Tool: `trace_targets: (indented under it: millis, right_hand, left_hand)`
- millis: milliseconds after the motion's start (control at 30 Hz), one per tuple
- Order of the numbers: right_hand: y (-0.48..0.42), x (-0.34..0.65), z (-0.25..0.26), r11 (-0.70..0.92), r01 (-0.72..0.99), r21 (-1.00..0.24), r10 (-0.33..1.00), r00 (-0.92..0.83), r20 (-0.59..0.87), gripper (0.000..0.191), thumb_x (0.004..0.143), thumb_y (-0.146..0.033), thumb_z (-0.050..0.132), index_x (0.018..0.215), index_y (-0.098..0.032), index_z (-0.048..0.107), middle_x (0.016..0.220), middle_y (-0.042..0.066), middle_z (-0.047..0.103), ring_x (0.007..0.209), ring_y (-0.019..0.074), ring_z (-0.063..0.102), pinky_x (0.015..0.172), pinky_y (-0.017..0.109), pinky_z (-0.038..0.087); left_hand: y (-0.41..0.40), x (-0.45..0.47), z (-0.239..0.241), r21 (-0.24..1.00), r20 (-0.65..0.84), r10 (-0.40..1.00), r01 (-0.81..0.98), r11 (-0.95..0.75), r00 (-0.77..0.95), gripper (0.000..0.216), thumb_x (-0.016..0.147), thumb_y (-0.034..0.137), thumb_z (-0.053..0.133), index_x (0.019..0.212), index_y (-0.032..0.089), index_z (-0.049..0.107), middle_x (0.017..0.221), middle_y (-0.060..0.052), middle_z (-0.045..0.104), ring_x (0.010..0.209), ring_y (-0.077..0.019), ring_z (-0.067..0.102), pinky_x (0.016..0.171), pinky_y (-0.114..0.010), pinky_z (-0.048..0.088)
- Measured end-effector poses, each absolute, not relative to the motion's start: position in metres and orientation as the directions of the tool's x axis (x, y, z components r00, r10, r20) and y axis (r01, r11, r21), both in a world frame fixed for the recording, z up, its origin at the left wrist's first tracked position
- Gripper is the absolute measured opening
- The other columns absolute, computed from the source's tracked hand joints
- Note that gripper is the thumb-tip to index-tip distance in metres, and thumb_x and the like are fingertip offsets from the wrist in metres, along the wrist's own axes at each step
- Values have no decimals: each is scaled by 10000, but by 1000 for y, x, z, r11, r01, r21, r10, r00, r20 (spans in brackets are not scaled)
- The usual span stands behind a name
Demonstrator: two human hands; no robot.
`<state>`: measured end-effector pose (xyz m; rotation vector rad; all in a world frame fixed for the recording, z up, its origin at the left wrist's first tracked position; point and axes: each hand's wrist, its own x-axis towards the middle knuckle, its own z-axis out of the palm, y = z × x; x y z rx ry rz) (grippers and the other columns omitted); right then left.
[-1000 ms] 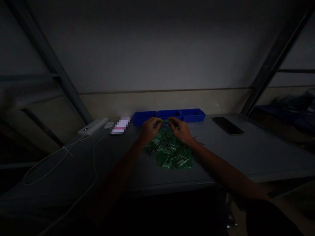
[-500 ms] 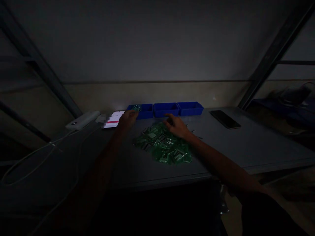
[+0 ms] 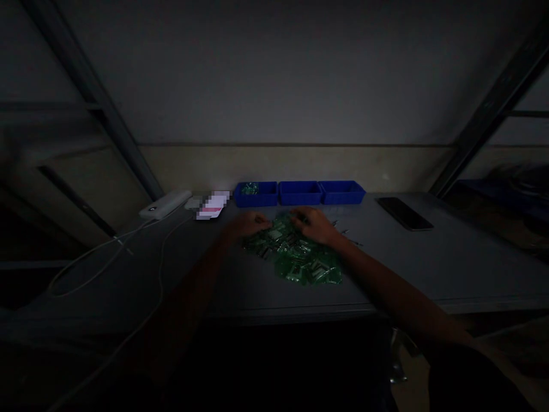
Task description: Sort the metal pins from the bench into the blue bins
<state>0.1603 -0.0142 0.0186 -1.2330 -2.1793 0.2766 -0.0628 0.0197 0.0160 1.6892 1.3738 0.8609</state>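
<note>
Small clear packets with green, circuit-board-like pieces lie in a loose pile (image 3: 300, 254) on the grey table. My left hand (image 3: 249, 223) is at the pile's upper left edge, fingers loosely bent and apart, with nothing visible in them. Over the upper right of the pile is my right hand (image 3: 316, 225), its fingers spread and bent down towards the packets. Dim light hides whether the fingertips touch any. Behind the pile stands the left blue bin (image 3: 257, 200), with a few packets (image 3: 249, 187) inside.
A middle blue bin (image 3: 300, 198) and a right blue bin (image 3: 342, 197) continue the row. Thin metal pieces (image 3: 351, 241) lie right of the pile. A dark phone (image 3: 404, 213) is farther right. At left are a lit phone (image 3: 214, 205), a white device (image 3: 166, 205) and a cable (image 3: 162, 269).
My left hand has come back from the left bin to the pile, and packets show in that bin. My right hand has lowered slightly over the pile. The view has shifted left.
</note>
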Motion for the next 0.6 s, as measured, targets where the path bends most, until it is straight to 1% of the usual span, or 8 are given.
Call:
trace_targets:
  millis: [133,200,267,367,467,533,600]
  right_hand:
    - [-14,160,19,561,709,-427,819,-400,412,262,865,-267,502,1060,-165,644,1017,84,680,881,173,622,794,285,456]
    - [-14,160,18,570,706,-420,813,-412,412,270,868,-267,493,1063,-160,644,1039,91,675,905,180,621,807,286,453]
    - [-14,160,18,583,700,-413,806,-433,404,275,874,-265,477,1068,-163,644,1050,90,673,916,183,619,812,286,450]
    - [-14,161,18,596,699,-395,798,-465,382,280,882,-272,461,1066,-171,646,1030,87,680,910,188,620,811,290,447]
    - [-13,161,17,600,703,-382,796,-476,375,288,888,-283,456,1066,-163,648,1011,95,683,898,189,619,812,291,443]
    - [-13,161,17,599,709,-372,795,-470,384,282,886,-283,463,1053,-158,653,1004,98,683,903,191,614,819,295,438]
    - [-13,160,17,595,707,-382,796,-454,400,266,878,-275,476,1034,-157,657,983,93,684,896,191,610,814,294,434]
  left_hand:
    - [16,-56,17,795,231,966,550,-257,116,78,590,175,703,566,210,638,609,-26,643,585,-153,574,564,-226,413]
    - [14,-52,17,755,277,946,571,-322,167,53,622,211,688,585,220,650,634,-28,657,605,-161,581,591,-237,427]
    - [12,-48,16,743,280,928,556,-372,246,54,602,256,715,611,230,668,657,-26,667,629,-170,588,616,-243,437]
    - [12,-45,13,725,293,908,549,-416,301,159,520,291,775,633,232,681,687,-28,665,700,-189,590,681,-255,439]
    - [12,-46,13,729,283,921,563,-389,269,180,511,299,772,638,219,673,708,-32,653,731,-198,576,708,-269,427]
    - [11,-46,16,769,267,939,539,-344,217,181,520,287,758,651,211,658,711,-28,642,716,-190,565,683,-267,421]
    - [9,-45,21,818,275,947,477,-322,167,187,533,273,742,669,203,634,710,-18,627,700,-174,556,652,-258,413]
